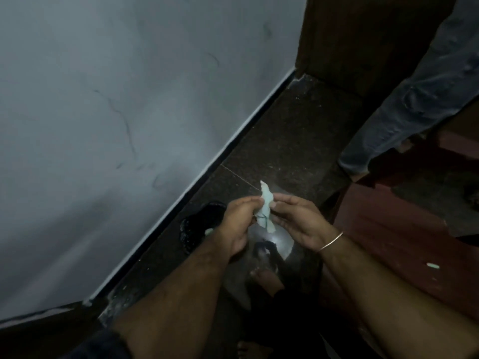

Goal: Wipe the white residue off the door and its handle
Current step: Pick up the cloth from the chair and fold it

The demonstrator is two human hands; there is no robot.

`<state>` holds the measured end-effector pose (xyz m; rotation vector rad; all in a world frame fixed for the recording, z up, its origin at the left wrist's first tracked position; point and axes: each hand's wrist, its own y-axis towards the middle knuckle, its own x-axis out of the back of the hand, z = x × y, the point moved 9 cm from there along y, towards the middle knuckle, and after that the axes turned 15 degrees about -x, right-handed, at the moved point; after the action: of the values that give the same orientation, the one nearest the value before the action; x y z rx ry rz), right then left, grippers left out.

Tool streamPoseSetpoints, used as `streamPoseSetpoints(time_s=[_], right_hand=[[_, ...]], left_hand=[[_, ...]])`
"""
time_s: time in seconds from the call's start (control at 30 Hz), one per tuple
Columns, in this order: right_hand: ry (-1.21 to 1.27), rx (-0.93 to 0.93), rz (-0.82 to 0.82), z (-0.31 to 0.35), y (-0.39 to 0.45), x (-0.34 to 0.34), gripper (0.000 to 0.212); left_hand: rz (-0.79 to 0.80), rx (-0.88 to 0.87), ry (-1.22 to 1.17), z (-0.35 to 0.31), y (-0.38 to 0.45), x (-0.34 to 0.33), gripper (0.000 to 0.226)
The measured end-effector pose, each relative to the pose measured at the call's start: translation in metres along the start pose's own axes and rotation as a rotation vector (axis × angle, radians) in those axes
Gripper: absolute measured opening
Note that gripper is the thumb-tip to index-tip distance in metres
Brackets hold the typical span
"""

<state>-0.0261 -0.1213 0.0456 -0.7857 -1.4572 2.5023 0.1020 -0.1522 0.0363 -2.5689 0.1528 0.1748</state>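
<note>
A small pale green-white cloth (344, 212) is pinched between both of my hands over the dark floor. My left hand (237, 226) grips its lower left side and my right hand (302, 221), with a thin bangle on the wrist, holds its right edge. A dark brown wooden door or door frame (363, 40) rises at the top right. Its handle is not in view.
A grey-white wall (116, 125) fills the left. A black round tub (199, 226) sits on the dark stone floor (293, 141) under my left hand. Another person's jeans leg (414, 104) stands at the right, beside a reddish step (388, 242). My bare feet show below.
</note>
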Motion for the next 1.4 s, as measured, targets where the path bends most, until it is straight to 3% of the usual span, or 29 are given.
streamPoseSetpoints(time_s=[0.2,0.33,0.47,0.57,0.73,0.83,0.93,1.07,1.17,1.23,1.4], right_hand=[[-0.062,-0.042,0.235,-0.001,-0.028,-0.1,0.035],[-0.151,0.09,0.151,-0.001,-0.045,-0.141,0.022],[-0.259,0.22,0.132,0.001,-0.072,-0.191,0.04],[-0.288,0.24,0.175,-0.005,-0.096,-0.233,0.044],[-0.519,0.019,0.567,-0.057,-0.146,-0.325,0.035],[-0.535,0.098,0.615,-0.061,-0.174,-0.374,0.02],[-0.53,0.194,0.764,-0.063,-0.206,-0.431,0.033],[-0.618,0.167,0.924,-0.076,-0.235,-0.501,0.036],[-0.673,0.151,1.037,-0.089,-0.253,-0.546,0.024],[-0.702,0.157,1.112,-0.095,-0.263,-0.576,0.032],[-0.775,0.19,1.199,-0.112,-0.281,-0.638,0.024]], left_hand=[[-0.092,-0.073,-0.115,-0.054,-0.034,0.057,0.031],[-0.101,-0.135,-0.147,-0.085,-0.07,0.09,0.032],[-0.166,-0.324,-0.03,-0.12,-0.106,0.135,0.031],[-0.278,-0.407,-0.088,-0.146,-0.141,0.178,0.028],[-0.378,-0.522,-0.125,-0.191,-0.208,0.234,0.024],[-0.422,-0.627,-0.093,-0.223,-0.252,0.265,0.038],[-0.426,-0.777,-0.107,-0.261,-0.296,0.293,0.042],[-0.535,-0.912,-0.1,-0.304,-0.349,0.334,0.042],[-0.665,-0.947,-0.007,-0.326,-0.374,0.368,0.044],[-0.775,-0.94,0.027,-0.335,-0.39,0.391,0.048],[-0.903,-0.944,0.016,-0.349,-0.424,0.428,0.042]])
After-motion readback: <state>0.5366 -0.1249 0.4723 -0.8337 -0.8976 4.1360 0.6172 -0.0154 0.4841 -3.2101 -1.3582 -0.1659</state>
